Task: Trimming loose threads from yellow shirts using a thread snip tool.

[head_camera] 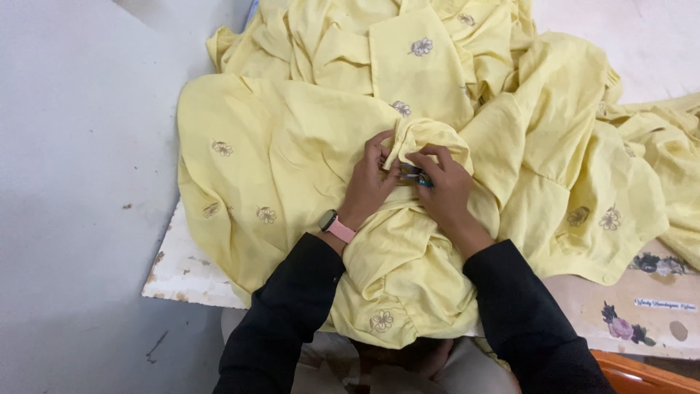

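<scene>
A large pale yellow garment with small embroidered flowers lies heaped over a white table and spills onto my lap. My left hand pinches a folded edge of the fabric near the middle of the heap; a pink-strapped watch sits on that wrist. My right hand is closed on a small blue-handled tool, which looks like thread snips, with its tip at the same fold. Both arms wear black sleeves.
More yellow fabric trails off to the right over the table. The table's near edge is chipped and carries flower stickers. Grey floor lies to the left. An orange object shows at the bottom right.
</scene>
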